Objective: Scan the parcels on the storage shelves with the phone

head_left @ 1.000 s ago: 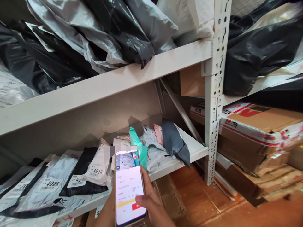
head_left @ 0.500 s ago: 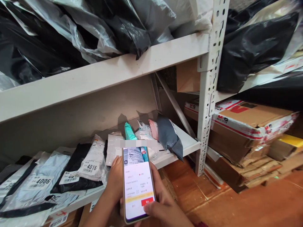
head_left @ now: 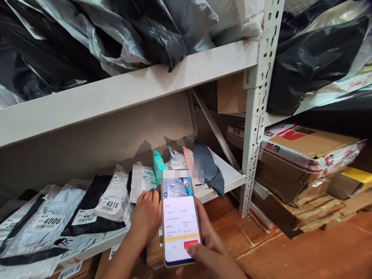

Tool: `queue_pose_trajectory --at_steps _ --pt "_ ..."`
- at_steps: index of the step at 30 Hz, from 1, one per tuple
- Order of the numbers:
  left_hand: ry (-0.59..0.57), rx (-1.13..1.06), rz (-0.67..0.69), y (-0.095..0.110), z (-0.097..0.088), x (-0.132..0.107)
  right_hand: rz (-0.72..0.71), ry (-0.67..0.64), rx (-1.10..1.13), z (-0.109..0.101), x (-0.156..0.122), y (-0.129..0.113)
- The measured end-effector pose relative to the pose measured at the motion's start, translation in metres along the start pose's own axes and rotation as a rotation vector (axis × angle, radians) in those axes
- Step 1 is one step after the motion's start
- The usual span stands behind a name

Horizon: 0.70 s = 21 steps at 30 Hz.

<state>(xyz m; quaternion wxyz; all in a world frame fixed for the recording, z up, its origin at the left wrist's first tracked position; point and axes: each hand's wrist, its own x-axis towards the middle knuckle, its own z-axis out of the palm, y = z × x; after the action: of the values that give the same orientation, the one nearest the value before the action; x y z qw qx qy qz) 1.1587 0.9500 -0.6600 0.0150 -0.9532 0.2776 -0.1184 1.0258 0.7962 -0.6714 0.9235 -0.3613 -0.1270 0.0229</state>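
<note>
My right hand [head_left: 210, 252] holds a smartphone [head_left: 180, 221] upright, its lit screen facing me, with the thumb resting on a red button low on the screen. My left hand [head_left: 145, 217] reaches past the phone's left edge to the lower shelf [head_left: 229, 180], fingers curled against a white parcel [head_left: 141, 182] beside a teal parcel [head_left: 158, 166]. Whether the left hand grips anything is hidden. Labelled parcels marked 4016 [head_left: 112, 195] and 4006 [head_left: 48, 223] lie to the left.
Black and grey plastic parcels [head_left: 122, 31] crowd the upper shelf. A dark grey pouch [head_left: 207, 166] leans at the lower shelf's right end. A white perforated post [head_left: 257, 108] divides the racks. Cardboard boxes [head_left: 305, 155] are stacked at right on a wooden floor [head_left: 290, 255].
The phone moved right and slightly down. My left hand came into view and reached forward to the parcels on the lower shelf. The view dropped a little.
</note>
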Motion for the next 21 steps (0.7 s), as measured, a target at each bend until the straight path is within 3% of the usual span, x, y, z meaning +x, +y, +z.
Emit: queue_pose_trajectory --at_steps 11,13,18,21 --pt "0.110 -0.008 0.025 -0.008 0.012 -0.003 -0.108 0.400 0.046 0.002 -0.022 -0.032" --pt "0.112 -0.008 0.027 -0.008 0.012 -0.003 -0.117 0.405 0.058 0.001 -0.024 -0.033" --pt "0.014 -0.022 -0.005 -0.004 0.004 -0.001 -0.148 0.266 0.014 -0.001 -0.025 -0.031" --pt "-0.052 -0.045 -0.026 -0.002 -0.003 0.000 -0.143 0.295 -0.011 0.004 -0.025 -0.032"
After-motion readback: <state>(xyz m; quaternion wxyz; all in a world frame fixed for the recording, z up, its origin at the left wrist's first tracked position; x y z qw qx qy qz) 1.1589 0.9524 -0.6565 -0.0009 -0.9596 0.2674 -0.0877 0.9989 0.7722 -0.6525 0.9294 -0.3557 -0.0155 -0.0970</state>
